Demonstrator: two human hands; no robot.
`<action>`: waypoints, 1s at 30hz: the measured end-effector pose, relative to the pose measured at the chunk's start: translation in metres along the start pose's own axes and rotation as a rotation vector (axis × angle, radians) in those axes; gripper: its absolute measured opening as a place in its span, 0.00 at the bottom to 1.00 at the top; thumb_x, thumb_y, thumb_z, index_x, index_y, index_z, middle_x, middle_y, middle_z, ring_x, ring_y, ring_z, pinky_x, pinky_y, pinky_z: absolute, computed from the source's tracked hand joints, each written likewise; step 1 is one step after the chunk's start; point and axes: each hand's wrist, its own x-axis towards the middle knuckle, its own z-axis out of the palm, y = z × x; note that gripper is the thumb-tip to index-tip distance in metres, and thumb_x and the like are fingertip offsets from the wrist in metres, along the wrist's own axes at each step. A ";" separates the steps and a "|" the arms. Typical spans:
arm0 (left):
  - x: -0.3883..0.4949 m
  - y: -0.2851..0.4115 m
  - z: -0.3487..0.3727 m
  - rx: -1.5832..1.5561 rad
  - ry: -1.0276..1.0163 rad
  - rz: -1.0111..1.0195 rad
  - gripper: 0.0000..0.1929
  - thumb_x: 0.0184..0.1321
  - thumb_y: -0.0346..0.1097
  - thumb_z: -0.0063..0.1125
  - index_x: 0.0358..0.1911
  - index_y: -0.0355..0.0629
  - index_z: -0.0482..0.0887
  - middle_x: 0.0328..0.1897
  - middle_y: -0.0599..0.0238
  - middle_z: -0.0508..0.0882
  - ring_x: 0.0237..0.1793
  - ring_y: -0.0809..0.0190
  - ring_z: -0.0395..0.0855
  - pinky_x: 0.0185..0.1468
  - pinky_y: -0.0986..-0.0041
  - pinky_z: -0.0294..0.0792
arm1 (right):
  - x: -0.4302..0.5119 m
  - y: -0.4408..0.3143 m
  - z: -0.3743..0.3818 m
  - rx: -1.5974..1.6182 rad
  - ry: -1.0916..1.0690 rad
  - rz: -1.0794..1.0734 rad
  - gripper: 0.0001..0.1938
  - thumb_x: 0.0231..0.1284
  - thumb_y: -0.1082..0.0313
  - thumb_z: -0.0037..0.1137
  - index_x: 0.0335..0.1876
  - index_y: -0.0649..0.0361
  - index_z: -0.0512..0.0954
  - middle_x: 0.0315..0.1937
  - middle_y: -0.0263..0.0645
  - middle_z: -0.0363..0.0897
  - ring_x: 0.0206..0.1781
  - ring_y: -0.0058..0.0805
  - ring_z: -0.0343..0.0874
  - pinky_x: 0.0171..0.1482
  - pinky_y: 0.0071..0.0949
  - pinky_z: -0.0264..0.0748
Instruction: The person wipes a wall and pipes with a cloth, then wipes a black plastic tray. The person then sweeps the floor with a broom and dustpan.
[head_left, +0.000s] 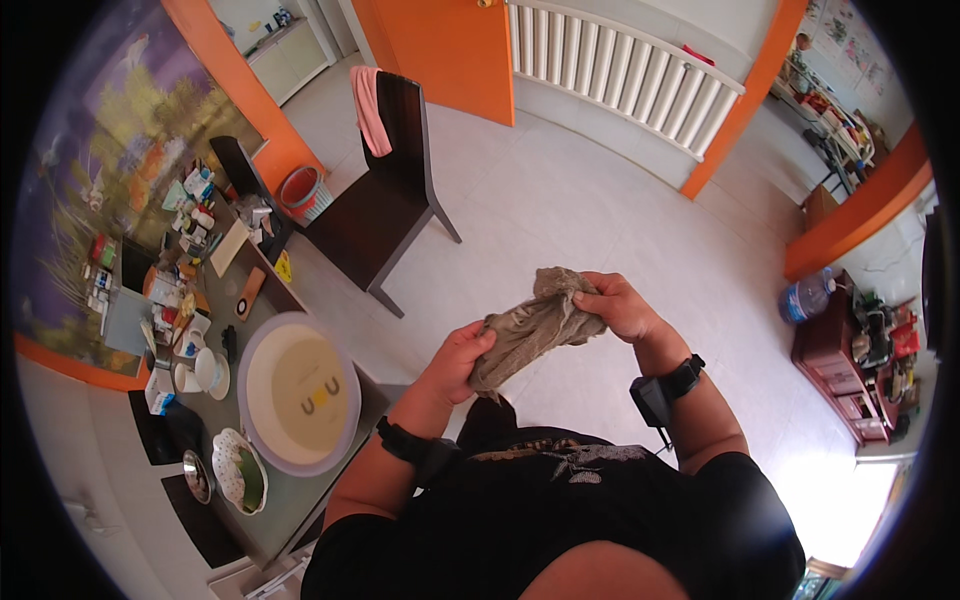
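A crumpled grey-brown cloth (529, 334) stretches between my two hands, above the tiled floor and in front of my body. Its lower left end is gripped by my left hand (459, 365). At its upper right, my right hand (613, 304) pinches the bunched fabric between thumb and fingers. To the left, a wide plastic basin (251, 390) with a lilac rim stands on the table's near side, holding shallow cloudy water over a printed bottom. Both hands are apart from the basin.
A dark wooden chair (375, 217) carries a pink towel (369, 112) on its backrest. Cups, bottles and a scalloped bowl (225, 465) crowd the glass-topped table (281, 517). A bin (304, 193) stands behind the chair. Rightward are a water jug (804, 298) and a reddish cabinet (825, 360).
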 end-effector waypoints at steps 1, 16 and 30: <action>0.018 0.010 -0.002 -0.006 0.012 0.022 0.18 0.68 0.35 0.47 0.57 0.33 0.70 0.55 0.55 0.79 0.51 0.60 0.80 0.55 0.69 0.74 | 0.018 -0.007 -0.012 0.002 -0.015 -0.027 0.16 0.64 0.68 0.53 0.54 0.68 0.75 0.43 0.36 0.81 0.43 0.22 0.79 0.48 0.24 0.76; 0.332 0.229 -0.040 0.027 0.014 0.196 0.19 0.71 0.40 0.41 0.55 0.30 0.70 0.54 0.53 0.79 0.51 0.59 0.81 0.55 0.68 0.74 | 0.314 -0.178 -0.185 -0.149 -0.044 -0.083 0.15 0.59 0.67 0.60 0.48 0.67 0.77 0.38 0.34 0.81 0.40 0.21 0.78 0.46 0.25 0.75; 0.641 0.439 -0.038 -0.025 0.109 0.473 0.18 0.70 0.39 0.44 0.54 0.31 0.73 0.53 0.54 0.80 0.51 0.58 0.81 0.55 0.67 0.74 | 0.634 -0.349 -0.376 0.095 -0.355 -0.102 0.22 0.62 0.61 0.56 0.56 0.71 0.72 0.46 0.44 0.80 0.46 0.33 0.81 0.51 0.31 0.78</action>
